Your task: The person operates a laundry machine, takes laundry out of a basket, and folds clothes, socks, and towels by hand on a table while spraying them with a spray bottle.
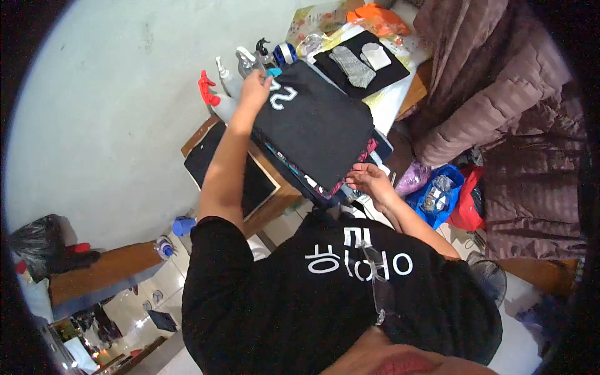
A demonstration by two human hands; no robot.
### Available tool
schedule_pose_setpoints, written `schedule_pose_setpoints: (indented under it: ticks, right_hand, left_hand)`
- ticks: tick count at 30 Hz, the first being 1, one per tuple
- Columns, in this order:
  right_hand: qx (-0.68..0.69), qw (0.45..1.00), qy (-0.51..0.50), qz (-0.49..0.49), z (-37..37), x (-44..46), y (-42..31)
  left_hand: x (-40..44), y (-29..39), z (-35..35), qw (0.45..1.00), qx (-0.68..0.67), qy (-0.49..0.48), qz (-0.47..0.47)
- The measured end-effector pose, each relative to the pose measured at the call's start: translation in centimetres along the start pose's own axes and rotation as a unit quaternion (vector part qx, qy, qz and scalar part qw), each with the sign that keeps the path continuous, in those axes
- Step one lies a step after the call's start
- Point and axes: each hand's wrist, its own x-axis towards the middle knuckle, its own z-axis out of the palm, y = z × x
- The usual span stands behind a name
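Note:
My left hand is at the far left of a black folded garment with a white number-like print. Its fingers are closed at a small teal thing, whose kind I cannot make out. The garment lies on top of a stack of folded clothes, with a pink-and-black patterned edge showing below it. My right hand is at the stack's near right corner, fingers stretched out and slightly apart, touching or almost touching the edge.
A red-topped spray bottle, a pump bottle and other bottles stand along the wall. Behind the stack, grey socks lie on black cloth. A brown quilted cover hangs at right, above blue and red bags.

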Motion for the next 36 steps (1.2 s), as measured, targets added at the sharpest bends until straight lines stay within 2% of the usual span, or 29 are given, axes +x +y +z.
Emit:
schedule_pose_setpoints:
  ticks: [1, 2, 5, 6, 10, 12, 14, 15, 16, 17, 19, 20, 21, 23, 24, 26, 27, 30, 32, 33, 34, 35, 36]
  right_hand:
    - [0.022, 0.999, -0.012, 0.021, 0.4, -0.4, -0.1]
    - [0.043, 0.998, -0.025, 0.037, 0.7, -0.3, -0.4]
    - [0.018, 0.998, 0.012, 0.057, 1.7, -0.2, -1.0]
    - [0.019, 0.997, 0.016, 0.070, 2.0, 0.1, -0.8]
    - [-0.010, 0.994, 0.036, 0.100, 2.9, 1.4, 0.0]
    - [-0.047, 0.993, 0.056, 0.096, 3.7, 2.1, 0.5]
    - [-0.124, 0.988, 0.026, 0.087, 3.3, 3.4, 1.0]
    - [-0.162, 0.983, 0.012, 0.084, 2.9, 3.8, 1.1]
    - [-0.161, 0.982, 0.014, 0.093, 3.3, 3.2, 0.2]
    - [-0.122, 0.991, 0.022, 0.058, 4.1, 2.0, -1.3]
    - [-0.041, 0.999, 0.031, -0.013, 5.5, -0.3, -4.1]
    - [-0.011, 1.000, 0.017, -0.021, 5.1, -0.2, -5.3]
    - [0.031, 0.998, 0.026, -0.047, 4.8, -1.1, -6.7]
    - [0.012, 0.998, 0.020, -0.053, 3.7, -3.2, -10.5]
    - [-0.001, 0.997, 0.026, -0.073, 2.4, -3.4, -11.9]
    - [-0.013, 0.993, 0.016, -0.115, -0.3, -3.9, -15.3]
    - [-0.023, 0.991, 0.038, -0.130, -1.3, -4.3, -17.4]
    - [0.017, 0.987, 0.051, -0.152, -6.2, -3.6, -23.7]
    - [0.058, 0.983, 0.077, -0.159, -8.7, -1.2, -27.8]
    - [0.097, 0.984, 0.037, -0.146, -12.7, 2.6, -29.3]
    - [0.098, 0.986, 0.029, -0.134, -14.2, 4.6, -31.3]
    - [0.079, 0.988, 0.020, -0.132, -15.6, 7.0, -33.1]
    - [0.070, 0.988, -0.008, -0.134, -16.4, 9.1, -34.9]
  left_hand:
    - [-0.7, -0.4, -1.0, 1.000, 0.000, -0.023, -0.014]
    - [-2.0, -1.0, -2.0, 0.999, 0.007, 0.006, 0.041]
    - [-4.8, -2.9, -5.3, 0.994, 0.071, -0.082, 0.032]
    - [-4.8, -4.7, -5.1, 0.996, 0.036, -0.076, 0.041]
    - [-4.9, -5.0, -6.4, 0.990, 0.061, -0.127, 0.006]
    - [-4.7, -4.8, -6.2, 0.981, -0.015, -0.174, -0.080]
    - [-4.3, -4.0, -6.5, 0.961, -0.125, -0.197, -0.146]
    - [-4.3, -3.5, -6.6, 0.945, -0.196, -0.198, -0.173]
    - [-4.3, -3.1, -6.9, 0.923, -0.266, -0.196, -0.199]
    - [-4.4, -2.4, -7.4, 0.892, -0.338, -0.218, -0.206]
    - [-4.4, -1.2, -8.7, 0.817, -0.472, -0.254, -0.215]
    - [-3.8, -1.8, -8.4, 0.763, -0.530, -0.271, -0.252]
    - [-3.3, -2.2, -8.0, 0.721, -0.560, -0.288, -0.289]
    - [-4.4, 0.1, -8.8, 0.626, -0.611, -0.322, -0.362]
    - [-4.5, -0.2, -7.3, 0.601, -0.632, -0.290, -0.394]
    - [-7.8, 5.5, -10.5, 0.776, -0.508, -0.280, -0.247]
    - [-8.1, 7.4, -10.0, 0.726, -0.594, -0.266, -0.223]
    - [-7.5, 14.4, -9.0, 0.565, -0.718, -0.272, -0.302]
    - [-6.7, 16.5, -5.5, 0.624, -0.734, -0.230, -0.143]
    - [-5.7, 17.8, -3.9, 0.679, -0.701, -0.195, -0.102]
    - [-4.6, 19.4, -2.8, 0.758, -0.629, -0.149, -0.083]
    - [-3.4, 20.7, -1.6, 0.814, -0.568, -0.101, -0.071]
    - [-2.1, 21.9, -0.4, 0.753, -0.640, -0.095, -0.119]
